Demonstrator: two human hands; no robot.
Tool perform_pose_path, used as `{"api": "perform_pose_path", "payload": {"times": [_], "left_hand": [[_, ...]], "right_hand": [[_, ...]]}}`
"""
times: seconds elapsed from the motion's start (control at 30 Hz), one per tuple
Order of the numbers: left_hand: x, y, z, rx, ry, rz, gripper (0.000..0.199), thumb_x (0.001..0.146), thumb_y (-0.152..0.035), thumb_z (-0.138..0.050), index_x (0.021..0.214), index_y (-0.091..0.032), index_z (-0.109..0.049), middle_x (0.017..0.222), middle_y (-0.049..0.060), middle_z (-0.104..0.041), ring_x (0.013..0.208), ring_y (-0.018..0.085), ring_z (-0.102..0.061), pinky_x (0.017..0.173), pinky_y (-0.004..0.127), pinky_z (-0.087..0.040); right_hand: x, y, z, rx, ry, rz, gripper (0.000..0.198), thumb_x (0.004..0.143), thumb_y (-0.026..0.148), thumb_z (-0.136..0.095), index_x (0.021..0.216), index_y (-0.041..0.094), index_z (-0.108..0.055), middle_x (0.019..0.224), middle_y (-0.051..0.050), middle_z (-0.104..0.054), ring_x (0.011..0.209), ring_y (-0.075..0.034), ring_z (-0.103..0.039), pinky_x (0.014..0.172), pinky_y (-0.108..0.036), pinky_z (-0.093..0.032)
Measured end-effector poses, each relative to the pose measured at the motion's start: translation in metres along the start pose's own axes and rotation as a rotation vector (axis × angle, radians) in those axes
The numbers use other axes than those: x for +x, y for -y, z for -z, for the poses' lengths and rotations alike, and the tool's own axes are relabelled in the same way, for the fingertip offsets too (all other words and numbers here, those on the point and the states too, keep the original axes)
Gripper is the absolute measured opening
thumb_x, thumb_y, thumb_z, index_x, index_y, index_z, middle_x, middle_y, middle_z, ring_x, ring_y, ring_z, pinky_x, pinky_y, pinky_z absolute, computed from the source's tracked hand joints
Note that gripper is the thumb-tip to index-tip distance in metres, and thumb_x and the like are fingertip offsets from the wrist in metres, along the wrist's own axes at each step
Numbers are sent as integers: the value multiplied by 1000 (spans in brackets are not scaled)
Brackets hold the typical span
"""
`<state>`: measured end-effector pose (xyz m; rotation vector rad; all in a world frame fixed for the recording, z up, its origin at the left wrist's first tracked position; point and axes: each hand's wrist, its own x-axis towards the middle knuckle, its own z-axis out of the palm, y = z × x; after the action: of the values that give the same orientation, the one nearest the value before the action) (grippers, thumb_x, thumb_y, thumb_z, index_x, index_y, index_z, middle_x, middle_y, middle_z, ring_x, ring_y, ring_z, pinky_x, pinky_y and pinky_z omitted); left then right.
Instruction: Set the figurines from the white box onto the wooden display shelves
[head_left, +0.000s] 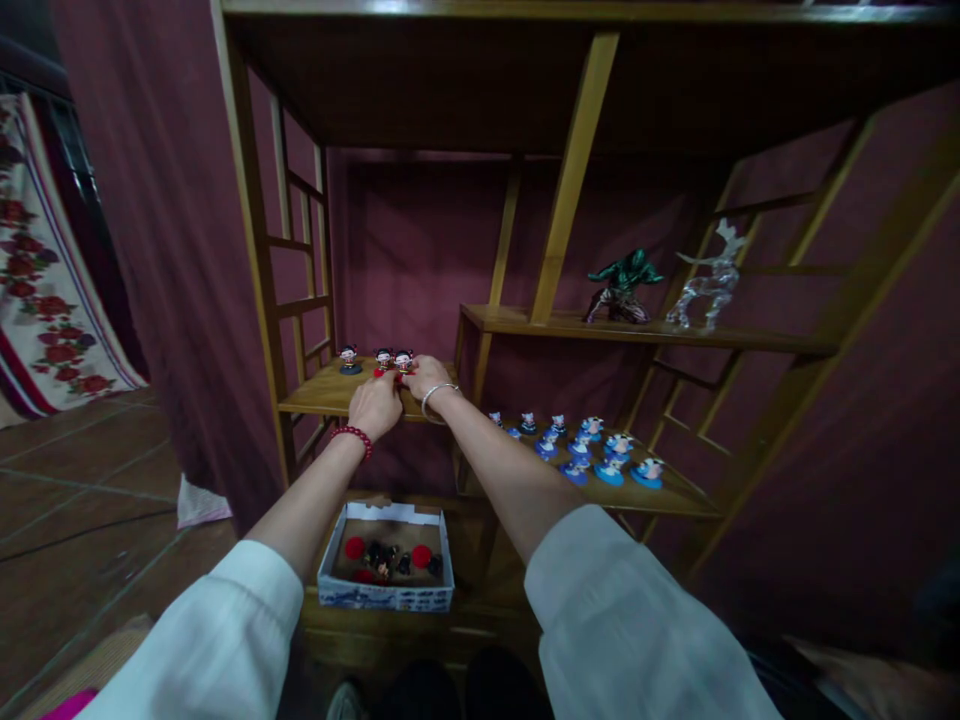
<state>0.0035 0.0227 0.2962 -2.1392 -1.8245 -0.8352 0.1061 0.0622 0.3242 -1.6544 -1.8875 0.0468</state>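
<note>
On the left wooden shelf (pixel 315 392), my left hand (pixel 377 405) reaches in with its fingers closed at the red base of a small black-haired doll figurine (pixel 383 358). Close on its right, my right hand (pixel 429 376) pinches at the red base of a similar figurine (pixel 403 359). The two figurines stand upright side by side. Fingertips are partly hidden, so the exact grip is hard to see. Further left on the same board stands another figurine (pixel 349 357) on a dark base.
Below sits an open cardboard box (pixel 386 597) with several figurines and red bases. Rows of blue-based figurines (pixel 577 447) fill the lower right shelf. A dark green statue (pixel 624 285) and a clear deer figurine (pixel 709 280) stand above. A wooden upright (pixel 574 180) divides the shelving.
</note>
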Motion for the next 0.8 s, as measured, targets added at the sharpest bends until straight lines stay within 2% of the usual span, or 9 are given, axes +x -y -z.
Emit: {"api": "perform_pose_path", "payload": {"times": [0.2,0.33,0.67,0.8], "left_hand": [[11,-13,-2,45,101,-87,30,79,-25,-31,99,-20,-53,95,12,-62,89,24,-57,74,35,-41],[17,-14,-6,61,136,-141,30,79,-27,-31,97,-19,-53,97,12,-62,94,25,-54,76,37,-40],[26,-12,-14,59,176,-175,32,78,-26,-32,100,-19,-54,101,11,-61,102,26,-50,81,39,-38],[27,-11,-14,44,174,-184,30,77,-25,-33,97,-20,-56,99,10,-62,96,24,-54,78,36,-40]], "right_hand": [[1,-10,4,-58,9,-102,30,70,29,-58,97,17,-60,99,-11,-63,93,-21,-57,71,-24,-41],[3,-14,3,-97,1,-128,32,72,25,-54,103,17,-57,100,-11,-63,95,-22,-57,74,-25,-41],[5,-14,2,-102,22,-192,32,76,29,-50,106,15,-53,105,-12,-61,100,-23,-54,77,-27,-40],[6,-12,1,-108,27,-206,32,77,26,-48,107,13,-53,105,-13,-60,100,-23,-53,77,-28,-40]]}}
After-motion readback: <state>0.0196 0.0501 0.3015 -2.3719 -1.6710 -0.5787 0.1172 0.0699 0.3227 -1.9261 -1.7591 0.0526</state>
